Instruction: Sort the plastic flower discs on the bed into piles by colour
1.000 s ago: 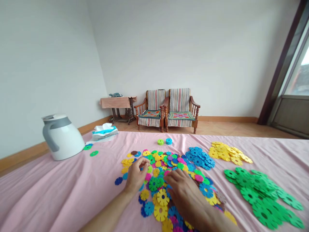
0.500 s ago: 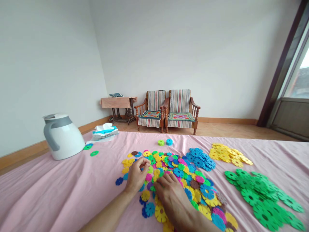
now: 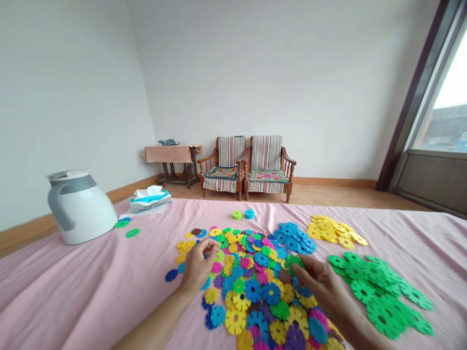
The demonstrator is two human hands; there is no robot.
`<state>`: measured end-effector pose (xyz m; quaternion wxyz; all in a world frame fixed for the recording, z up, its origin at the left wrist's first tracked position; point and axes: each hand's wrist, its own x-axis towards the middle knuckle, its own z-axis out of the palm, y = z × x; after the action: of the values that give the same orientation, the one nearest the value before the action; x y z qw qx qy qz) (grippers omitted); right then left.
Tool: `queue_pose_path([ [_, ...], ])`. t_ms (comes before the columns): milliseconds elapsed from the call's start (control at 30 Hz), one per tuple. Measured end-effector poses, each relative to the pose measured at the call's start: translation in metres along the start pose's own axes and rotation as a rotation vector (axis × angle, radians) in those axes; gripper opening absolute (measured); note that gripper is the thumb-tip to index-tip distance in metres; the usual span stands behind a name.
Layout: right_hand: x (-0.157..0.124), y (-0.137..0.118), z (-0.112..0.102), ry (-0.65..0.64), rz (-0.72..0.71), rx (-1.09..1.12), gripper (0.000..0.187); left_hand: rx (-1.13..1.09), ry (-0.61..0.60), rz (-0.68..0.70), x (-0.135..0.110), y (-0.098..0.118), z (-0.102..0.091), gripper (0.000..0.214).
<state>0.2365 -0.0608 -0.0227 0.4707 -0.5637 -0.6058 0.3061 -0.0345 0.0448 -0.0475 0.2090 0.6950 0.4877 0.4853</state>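
Head view: far to the left of the right hand (image 3: 323,278) and its grip, a white-and-grey jug (image 3: 85,211) is standing on a pink cloth (image 3: 109,287), with two loose green discs (image 3: 132,233) lying just beside its base. A tissue box (image 3: 149,200) is sitting next along, farther from the person than the grip, and beyond it a small draped table (image 3: 170,154) is standing on the floor. The left hand (image 3: 199,262) is hanging left of the grip, at the left side of the mixed discs (image 3: 253,290); its thumb and fingers are curving together, and whether they are pinching anything cannot be told. Two wooden armchairs (image 3: 268,153) are standing well beyond the grip, past the cloth's far edge; nearer, a lime stack (image 3: 237,215) and a light blue stack (image 3: 249,214) are sitting side by side, beyond the grip and to its left. The mixed discs are spreading left of the grip and down toward the person. A heap of blue discs (image 3: 295,238) is lying just beyond the grip, where thumb and fingers are holding a green flower-shaped disc (image 3: 292,262) over the right side of the mixed ones. Farther right, a yellow heap (image 3: 333,231) is lying beyond the grip, and a larger green heap (image 3: 381,289) is lying near the right hand's outer side.
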Motion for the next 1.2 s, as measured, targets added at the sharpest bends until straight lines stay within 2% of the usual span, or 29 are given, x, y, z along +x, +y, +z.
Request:
queue_pose_path([
  [133,0.003,0.009,-0.015,0.025,-0.015,-0.030,0.034,0.003,0.005,0.021,0.001,-0.005,-0.001,0.015],
  [200,0.007,0.020,-0.030,0.122,-0.038,-0.110,0.032,0.007,0.003,0.019,0.002,-0.006,-0.001,0.016],
  [300,0.012,0.036,-0.058,0.340,-0.033,-0.296,0.033,0.029,-0.006,0.012,0.003,-0.007,-0.002,0.016],
  [400,0.013,0.042,-0.074,0.409,-0.058,-0.328,0.031,0.070,0.006,0.045,0.003,-0.003,-0.002,0.015],
  [467,0.010,0.037,-0.067,0.384,-0.140,-0.294,0.026,0.103,0.019,0.103,0.000,0.005,-0.002,0.014],
  [567,0.002,0.023,-0.035,0.337,-0.241,-0.282,0.011,0.122,-0.014,0.231,-0.010,0.023,-0.001,0.013],
  [633,-0.004,0.016,-0.009,0.299,-0.331,-0.312,0.007,0.099,-0.096,0.309,-0.020,0.039,0.001,0.012],
  [733,-0.011,0.013,0.020,0.230,-0.459,-0.353,0.021,0.045,-0.272,0.358,-0.037,0.059,0.007,0.011],
  [833,-0.016,0.013,0.034,0.137,-0.544,-0.359,0.028,-0.026,-0.390,0.249,-0.051,0.070,0.014,0.011],
  [933,-0.019,0.008,0.038,0.077,-0.598,-0.347,0.031,-0.117,-0.438,0.080,-0.058,0.074,0.019,0.016],
  [1067,-0.022,0.002,0.041,0.055,-0.629,-0.327,0.028,-0.316,-0.499,-0.131,-0.059,0.078,0.021,0.024],
  [1200,-0.024,0.002,0.044,0.044,-0.639,-0.317,0.027,-0.512,-0.551,-0.247,-0.060,0.082,0.022,0.030],
])
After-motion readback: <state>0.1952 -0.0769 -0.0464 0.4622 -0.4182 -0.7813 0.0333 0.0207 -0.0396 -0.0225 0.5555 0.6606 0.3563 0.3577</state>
